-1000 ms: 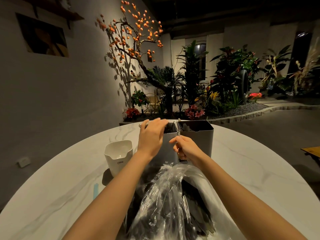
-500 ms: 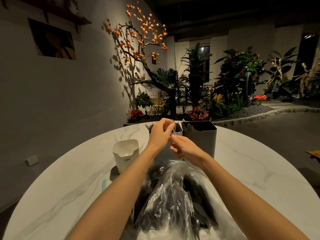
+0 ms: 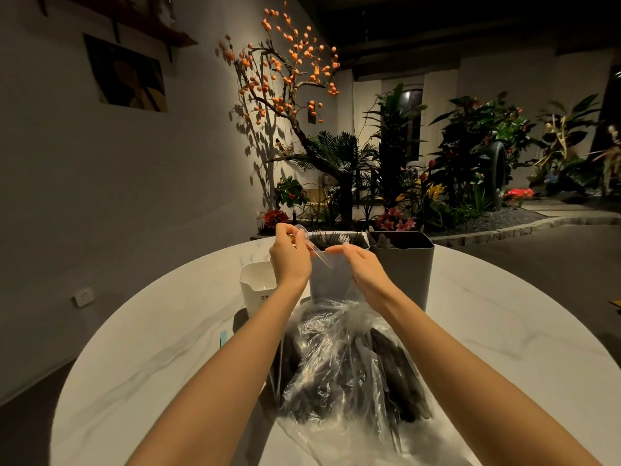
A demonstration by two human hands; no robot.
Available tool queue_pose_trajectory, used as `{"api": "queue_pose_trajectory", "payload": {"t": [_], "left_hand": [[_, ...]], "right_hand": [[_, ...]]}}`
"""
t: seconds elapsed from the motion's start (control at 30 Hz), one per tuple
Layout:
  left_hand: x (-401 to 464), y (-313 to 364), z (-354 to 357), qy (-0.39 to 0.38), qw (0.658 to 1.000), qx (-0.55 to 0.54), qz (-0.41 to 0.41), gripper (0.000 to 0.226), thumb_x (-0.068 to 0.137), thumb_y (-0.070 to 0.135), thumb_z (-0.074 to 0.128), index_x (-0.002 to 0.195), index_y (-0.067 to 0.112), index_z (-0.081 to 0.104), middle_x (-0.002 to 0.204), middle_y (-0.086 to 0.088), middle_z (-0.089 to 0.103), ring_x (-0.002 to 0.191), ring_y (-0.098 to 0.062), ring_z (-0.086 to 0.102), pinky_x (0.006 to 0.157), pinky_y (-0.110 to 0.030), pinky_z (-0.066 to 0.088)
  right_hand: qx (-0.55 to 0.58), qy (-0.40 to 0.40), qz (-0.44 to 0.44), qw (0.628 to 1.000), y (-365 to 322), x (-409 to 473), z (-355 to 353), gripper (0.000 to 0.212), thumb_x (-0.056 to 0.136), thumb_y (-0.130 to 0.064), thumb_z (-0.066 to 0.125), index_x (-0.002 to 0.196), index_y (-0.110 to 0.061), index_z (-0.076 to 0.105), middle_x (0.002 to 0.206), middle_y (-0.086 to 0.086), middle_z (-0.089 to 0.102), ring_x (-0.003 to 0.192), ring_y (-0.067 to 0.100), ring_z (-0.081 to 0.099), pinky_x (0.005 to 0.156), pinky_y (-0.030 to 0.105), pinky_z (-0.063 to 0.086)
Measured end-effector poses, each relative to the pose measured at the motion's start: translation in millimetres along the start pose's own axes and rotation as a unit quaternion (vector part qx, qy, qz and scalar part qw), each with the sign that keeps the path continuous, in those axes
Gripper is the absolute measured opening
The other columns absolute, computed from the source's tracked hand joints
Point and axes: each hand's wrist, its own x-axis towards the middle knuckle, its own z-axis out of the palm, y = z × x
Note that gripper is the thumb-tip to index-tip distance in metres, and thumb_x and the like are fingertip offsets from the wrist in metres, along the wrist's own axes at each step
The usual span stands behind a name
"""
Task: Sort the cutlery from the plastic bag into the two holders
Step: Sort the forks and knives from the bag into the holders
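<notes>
Standing side by side at the far middle of the table (image 3: 504,348), 2 holders: the light holder (image 3: 327,280) has forks, the dark holder (image 3: 408,274) dark cutlery. Nearer, the plastic bag (image 3: 349,371) holds black cutlery. The left hand (image 3: 289,255) pinches a clear spoon (image 3: 311,245); the right hand (image 3: 361,264) hangs relaxed, holding nothing. A white container (image 3: 257,287) sits left.

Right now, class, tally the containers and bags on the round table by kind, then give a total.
Grey cutlery holders: 2, the light grey holder and the dark grey holder
White cups: 1, the white cup
Clear plastic bags: 1, the plastic bag
Total: 4
</notes>
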Motion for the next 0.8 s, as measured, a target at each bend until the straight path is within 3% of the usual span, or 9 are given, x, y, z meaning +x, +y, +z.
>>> {"api": "queue_pose_trajectory", "payload": {"t": [0.07, 0.1, 0.2, 0.27, 0.37, 0.53, 0.67, 0.8], "left_hand": [[-2, -2, -5, -0.016, 1.0, -0.009, -0.015, 0.01, 0.1, 0.016, 0.047, 0.092, 0.012, 0.05, 0.071, 0.0, 0.062, 0.055, -0.014, 0.061, 0.056, -0.024, 0.048], [-5, -3, -7, -0.031, 0.999, -0.016, -0.028, 0.01, 0.1, 0.016, 0.049, 0.09, 0.012, 0.051, 0.07, -0.001, 0.064, 0.049, -0.012, 0.06, 0.051, -0.022, 0.047], [-14, -8, -11, -0.074, 0.989, -0.084, -0.093, 0.006, 0.098, 0.012, 0.052, 0.094, 0.008, 0.05, 0.072, -0.006, 0.066, 0.045, -0.009, 0.063, 0.043, -0.02, 0.05], [-18, -10, -11, -0.093, 0.976, -0.14, -0.139, 0.005, 0.097, 0.009, 0.053, 0.096, 0.007, 0.049, 0.077, -0.012, 0.067, 0.049, -0.012, 0.066, 0.046, -0.02, 0.052], [-20, -13, -11, -0.119, 0.962, -0.18, -0.168, 0.005, 0.097, 0.006, 0.052, 0.1, 0.009, 0.05, 0.081, -0.014, 0.068, 0.057, -0.014, 0.069, 0.053, -0.021, 0.056], [-22, -11, -13, -0.166, 0.952, -0.191, -0.171, 0.017, 0.099, 0.0, 0.046, 0.101, 0.01, 0.059, 0.08, -0.009, 0.07, 0.066, -0.013, 0.071, 0.058, -0.019, 0.056], [-21, -10, -16, -0.18, 0.929, -0.239, -0.219, 0.02, 0.092, -0.005, 0.043, 0.096, 0.001, 0.062, 0.082, -0.017, 0.071, 0.075, -0.025, 0.072, 0.065, -0.027, 0.059], [-19, -11, -19, -0.175, 0.925, -0.252, -0.224, 0.014, 0.09, 0.001, 0.05, 0.093, -0.002, 0.063, 0.088, -0.021, 0.071, 0.075, -0.028, 0.072, 0.065, -0.029, 0.059]], "right_hand": [[0.064, 0.029, 0.004, 0.998, -1, 1, 0, 0.041, 0.105, -0.031, 0.034, 0.093, -0.016, 0.071, 0.053, -0.008, 0.044, 0.049, 0.005, 0.035, 0.046, 0.018, 0.027], [0.089, 0.043, 0.006, 0.995, -1, 3, 1, 0.041, 0.105, -0.032, 0.035, 0.088, -0.017, 0.069, 0.05, -0.008, 0.038, 0.047, 0.005, 0.032, 0.045, 0.018, 0.026], [0.137, 0.102, 0.009, 0.985, -1, 6, 7, 0.036, 0.104, -0.029, 0.038, 0.09, -0.012, 0.066, 0.05, -0.004, 0.038, 0.041, 0.002, 0.034, 0.046, 0.018, 0.03], [0.156, 0.129, 0.011, 0.979, 0, 5, 9, 0.032, 0.103, -0.028, 0.043, 0.096, -0.007, 0.065, 0.052, -0.001, 0.043, 0.041, 0.002, 0.04, 0.045, 0.016, 0.034], [0.156, 0.139, 0.007, 0.978, 4, 2, 9, 0.026, 0.1, -0.024, 0.049, 0.088, -0.009, 0.066, 0.064, 0.0, 0.057, 0.055, 0.006, 0.049, 0.046, 0.011, 0.039], [0.124, 0.179, 0.018, 0.976, 9, 1, 11, 0.019, 0.095, -0.02, 0.059, 0.085, -0.01, 0.071, 0.07, -0.002, 0.065, 0.07, 0.005, 0.055, 0.061, 0.015, 0.043], [0.087, 0.199, 0.028, 0.976, 11, 4, 13, 0.015, 0.091, -0.028, 0.065, 0.083, -0.017, 0.072, 0.081, -0.002, 0.069, 0.082, 0.011, 0.059, 0.067, 0.024, 0.045], [0.021, 0.192, 0.037, 0.98, 19, 7, 23, 0.017, 0.088, -0.041, 0.066, 0.076, -0.03, 0.069, 0.08, -0.009, 0.069, 0.098, 0.018, 0.06, 0.097, 0.043, 0.044]]}}
